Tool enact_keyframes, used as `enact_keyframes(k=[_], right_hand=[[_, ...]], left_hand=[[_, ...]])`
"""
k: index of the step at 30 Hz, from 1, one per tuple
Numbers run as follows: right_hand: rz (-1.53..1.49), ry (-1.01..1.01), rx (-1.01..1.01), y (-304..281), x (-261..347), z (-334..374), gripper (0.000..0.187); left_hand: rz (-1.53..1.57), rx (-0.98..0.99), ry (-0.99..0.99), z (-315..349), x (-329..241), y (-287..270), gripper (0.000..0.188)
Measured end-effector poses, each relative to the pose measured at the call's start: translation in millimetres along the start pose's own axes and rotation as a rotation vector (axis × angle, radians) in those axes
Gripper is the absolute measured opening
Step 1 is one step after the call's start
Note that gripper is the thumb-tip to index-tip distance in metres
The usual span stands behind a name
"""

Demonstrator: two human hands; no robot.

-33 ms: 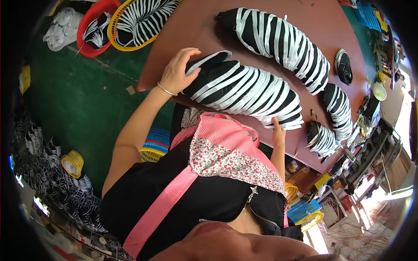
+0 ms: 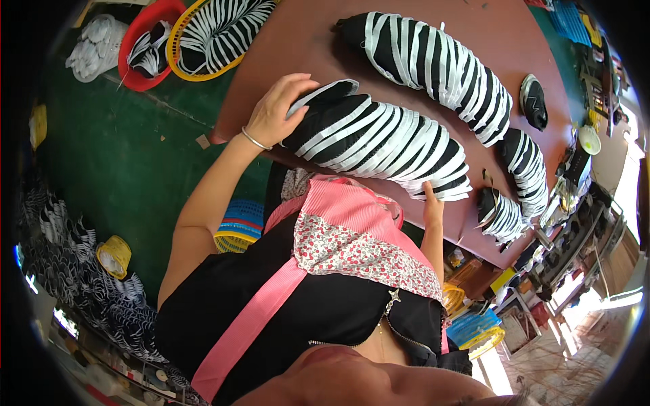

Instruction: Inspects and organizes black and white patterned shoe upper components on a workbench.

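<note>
A long row of nested black shoe uppers with white edges (image 2: 386,139) lies along the table's near side. My left hand (image 2: 279,108) is curved round its left end, thumb and fingers apart on either side of the black end piece. There, a loose flap with a pale edge (image 2: 332,91) stands up from the row. At the right end, my right hand (image 2: 432,201) holds the row from below; its thumb shows, and the other fingers are hidden. Behind lies a second long row of striped uppers (image 2: 440,71).
The brown table (image 2: 291,40) also bears a black shoe (image 2: 535,103) and two shorter striped rows, one curved (image 2: 527,172) and one small (image 2: 502,216). Past its left edge stand a red basin (image 2: 128,68) and a yellow basket (image 2: 172,54) holding uppers. Shelves (image 2: 589,237) crowd the right.
My left fingertips have shifted slightly right over the end of the near row. My right hand and the other rows stay in place.
</note>
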State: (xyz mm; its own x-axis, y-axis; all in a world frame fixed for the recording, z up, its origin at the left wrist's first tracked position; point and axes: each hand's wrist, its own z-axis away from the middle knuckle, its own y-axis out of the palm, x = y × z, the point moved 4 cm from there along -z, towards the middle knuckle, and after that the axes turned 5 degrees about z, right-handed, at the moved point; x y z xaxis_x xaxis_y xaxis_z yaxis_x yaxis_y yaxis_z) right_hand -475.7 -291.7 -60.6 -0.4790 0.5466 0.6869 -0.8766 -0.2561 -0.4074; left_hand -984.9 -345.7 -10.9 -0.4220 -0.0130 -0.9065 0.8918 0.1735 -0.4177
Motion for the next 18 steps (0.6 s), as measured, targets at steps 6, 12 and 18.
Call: enact_keyframes(k=[6, 12, 18], right_hand=[[0.004, 0.035, -0.017, -2, 0, 2, 0.056], [-0.046, 0.041, -0.047, 3, -9, 7, 0.055], [-0.09, 0.068, -0.027, 10, -9, 17, 0.054]], left_hand=[[-0.311, 0.324, 0.483, -7, -27, 17, 0.057], [-0.33, 0.276, 0.267, -18, -34, 9, 0.034], [-0.262, 0.173, 0.079, -16, -34, 26, 0.058]])
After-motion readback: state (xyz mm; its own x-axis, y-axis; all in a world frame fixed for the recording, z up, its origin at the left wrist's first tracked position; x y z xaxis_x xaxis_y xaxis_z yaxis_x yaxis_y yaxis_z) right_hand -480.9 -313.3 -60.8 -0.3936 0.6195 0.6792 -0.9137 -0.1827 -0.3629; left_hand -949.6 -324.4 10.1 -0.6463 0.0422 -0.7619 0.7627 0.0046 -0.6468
